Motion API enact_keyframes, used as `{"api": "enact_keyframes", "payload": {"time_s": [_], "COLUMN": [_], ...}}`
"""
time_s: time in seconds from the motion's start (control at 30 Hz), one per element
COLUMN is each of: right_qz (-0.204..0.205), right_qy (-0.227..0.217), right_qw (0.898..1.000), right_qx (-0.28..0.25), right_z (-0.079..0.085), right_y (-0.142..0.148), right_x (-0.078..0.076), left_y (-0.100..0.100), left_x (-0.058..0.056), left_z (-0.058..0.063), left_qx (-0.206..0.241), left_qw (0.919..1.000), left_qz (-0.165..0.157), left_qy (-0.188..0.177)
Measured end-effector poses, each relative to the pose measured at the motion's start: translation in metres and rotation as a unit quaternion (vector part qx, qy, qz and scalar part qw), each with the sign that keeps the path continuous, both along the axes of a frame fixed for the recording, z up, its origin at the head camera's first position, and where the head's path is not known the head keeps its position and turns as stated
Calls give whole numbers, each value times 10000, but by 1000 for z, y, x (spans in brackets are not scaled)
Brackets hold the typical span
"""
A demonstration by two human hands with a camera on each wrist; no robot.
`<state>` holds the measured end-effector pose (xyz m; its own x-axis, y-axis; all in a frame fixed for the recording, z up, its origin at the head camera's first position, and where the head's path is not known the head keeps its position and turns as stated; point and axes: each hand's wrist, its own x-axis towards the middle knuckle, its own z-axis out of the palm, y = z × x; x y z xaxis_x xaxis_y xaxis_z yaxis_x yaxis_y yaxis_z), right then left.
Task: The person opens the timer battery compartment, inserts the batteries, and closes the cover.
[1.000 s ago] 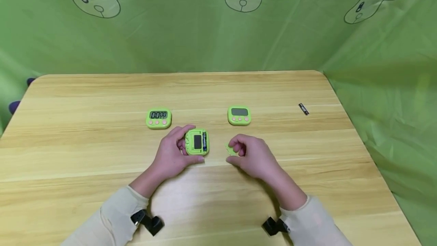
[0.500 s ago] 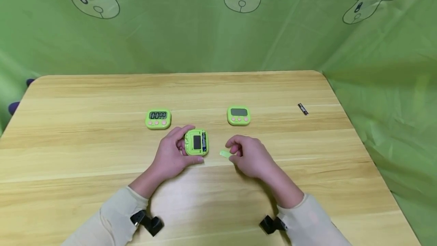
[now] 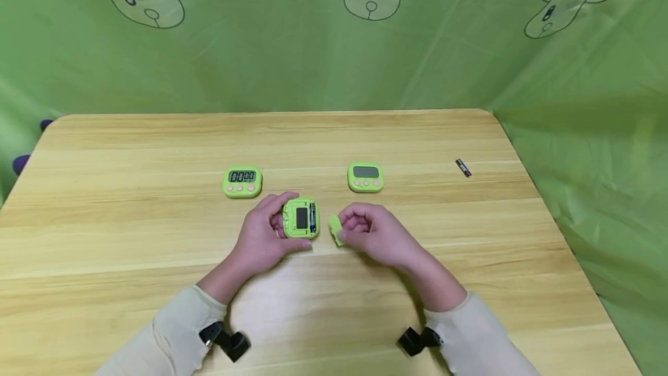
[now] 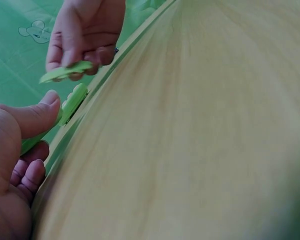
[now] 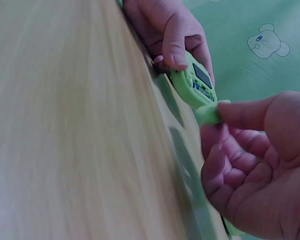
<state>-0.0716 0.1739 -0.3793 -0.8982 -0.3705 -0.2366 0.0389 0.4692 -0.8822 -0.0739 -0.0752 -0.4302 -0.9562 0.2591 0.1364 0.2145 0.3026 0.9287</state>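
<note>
My left hand (image 3: 266, 234) grips a green digital timer (image 3: 289, 219) by its edges, back side up. Its battery compartment is uncovered, and a dark battery (image 3: 312, 217) lies in the slot along the right side. Just to the right, my right hand (image 3: 383, 235) pinches a small green battery cover (image 3: 336, 231) between thumb and fingers, a short gap from the timer. In the left wrist view the cover (image 4: 65, 72) is held above the timer's level. The right wrist view shows the cover (image 5: 208, 114) overlapping the near edge of the timer (image 5: 182, 82).
A green timer reading 00:00 (image 3: 242, 182) lies behind my left hand. Another timer with a blank screen (image 3: 365, 177) lies behind my right hand. A loose battery (image 3: 463, 167) rests farther right on the wooden table (image 3: 156, 149). Green cloth (image 3: 292, 68) hangs beyond the table.
My right hand has moved slightly left toward the timer, turning the cover in its fingers until more of it shows. The left hand and its timer have stayed in place.
</note>
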Motion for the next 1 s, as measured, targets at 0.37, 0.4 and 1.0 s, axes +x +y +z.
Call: {"api": "enact_keyframes", "payload": {"time_s": [0.37, 0.4, 1.0], "right_qz": [-501, -554, -1114], "right_qy": [-642, -644, -419], "right_qw": [9886, 9880, 9851], "right_qx": [-1269, -1289, -1241], "right_z": [-8, -9, -14], "right_y": [-21, -23, -44], "right_x": [-9, -9, -11], "left_y": [0, 0, -1], "left_x": [1, 1, -1], "left_z": [-1, -1, 1], "left_qx": [4, -3, -206], "left_qw": [10000, 10000, 9995], "left_qz": [-49, -47, -15], "left_qy": [67, 80, 259]}}
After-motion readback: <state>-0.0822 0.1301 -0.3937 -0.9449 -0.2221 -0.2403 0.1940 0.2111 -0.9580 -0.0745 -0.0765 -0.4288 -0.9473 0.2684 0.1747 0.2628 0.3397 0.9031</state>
